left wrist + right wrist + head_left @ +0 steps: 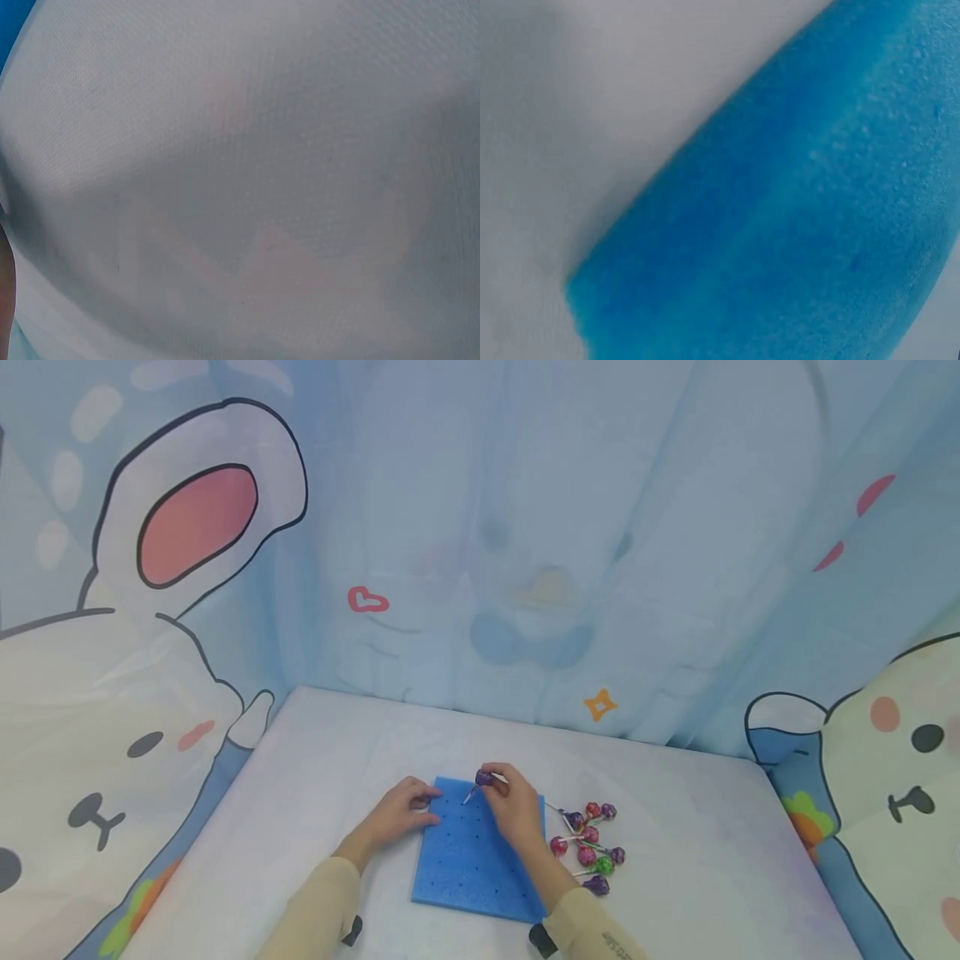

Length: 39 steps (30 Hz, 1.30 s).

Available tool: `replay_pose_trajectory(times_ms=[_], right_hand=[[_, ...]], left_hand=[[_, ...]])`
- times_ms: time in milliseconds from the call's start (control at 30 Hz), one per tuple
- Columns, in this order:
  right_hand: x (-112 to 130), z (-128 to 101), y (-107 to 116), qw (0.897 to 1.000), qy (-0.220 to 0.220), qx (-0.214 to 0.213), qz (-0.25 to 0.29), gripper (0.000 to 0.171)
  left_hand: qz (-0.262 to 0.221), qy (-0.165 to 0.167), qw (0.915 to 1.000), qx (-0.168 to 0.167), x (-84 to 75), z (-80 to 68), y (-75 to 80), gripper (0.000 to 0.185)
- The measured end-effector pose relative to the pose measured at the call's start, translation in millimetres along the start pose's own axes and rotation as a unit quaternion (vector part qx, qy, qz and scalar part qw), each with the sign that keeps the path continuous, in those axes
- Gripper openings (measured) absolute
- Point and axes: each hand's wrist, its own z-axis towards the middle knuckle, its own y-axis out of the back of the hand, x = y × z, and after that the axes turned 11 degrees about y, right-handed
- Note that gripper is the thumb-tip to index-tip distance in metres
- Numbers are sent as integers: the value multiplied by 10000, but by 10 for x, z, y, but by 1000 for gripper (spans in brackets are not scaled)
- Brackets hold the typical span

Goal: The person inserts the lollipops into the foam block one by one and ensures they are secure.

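Note:
A blue foam board [472, 868] with rows of small holes lies flat on the white table [675, 793]. My left hand [408, 810] rests on the board's far left corner, fingers curled over its edge. My right hand [513, 802] pinches a purple lollipop [482, 777] by its head, with the stick slanting down to the board's far part. The right wrist view shows only the blue foam board [802, 240] close up on the white cloth. The left wrist view shows only the white tablecloth [240, 180].
A small pile of several wrapped lollipops [588, 847], purple, pink and green, lies on the table just right of the board. A blue cartoon curtain [480, 543] hangs behind the table, and bunny-print cloth covers both sides.

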Motion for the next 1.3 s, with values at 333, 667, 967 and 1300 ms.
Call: replay_pose_trajectory(times_ms=[333, 667, 967, 1300], right_hand=[[-2, -32, -60, 9997, 132, 122, -154, 30], [-11, -55, -87, 9985, 381, 317, -250, 31], [11, -61, -112, 9988, 117, 474, 101, 27], [-8, -49, -123, 9966, -415, 603, 371, 31]], left_hand=[[-9, -1, 10000, 39, -4, -1, 9, 41], [29, 28, 10000, 38, 11, 5, 8, 40], [111, 68, 9999, -1, -8, -13, 18, 41], [96, 5, 10000, 25, -1, 11, 8, 40]])
